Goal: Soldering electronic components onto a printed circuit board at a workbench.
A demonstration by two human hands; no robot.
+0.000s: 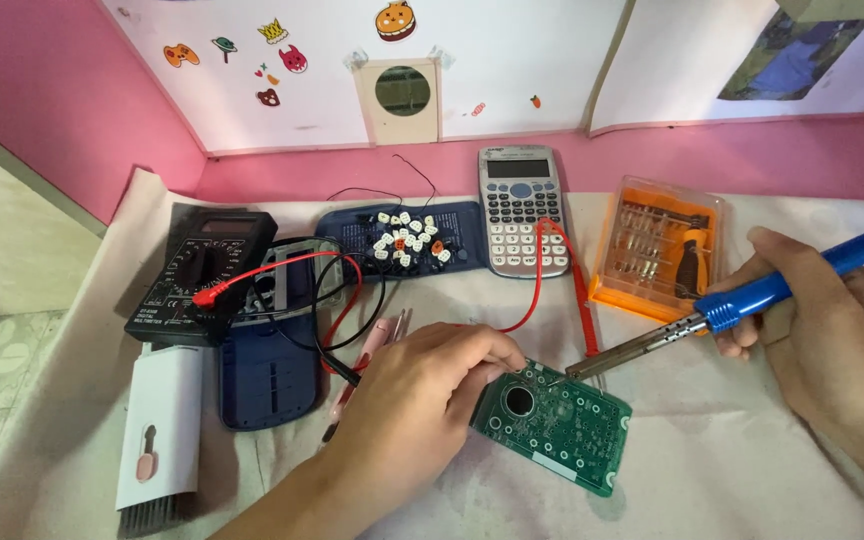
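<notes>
A green circuit board (562, 425) with a round hole lies on the white cloth in front of me. My left hand (417, 400) rests at the board's left edge, fingers curled and pinching something thin near the board's top; what it is cannot be made out. My right hand (822, 320) holds a soldering iron (742, 300) by its blue handle, pen-style. The iron's metal tip touches the top of the board close to my left fingertips.
A black multimeter (197, 270) with red and black leads sits at the left. Behind are a blue case with white keycaps (407, 240), a grey calculator (522, 210) and an orange screwdriver-bit box (657, 250). A white brush tool (157, 440) and pink tweezers (367, 355) lie left.
</notes>
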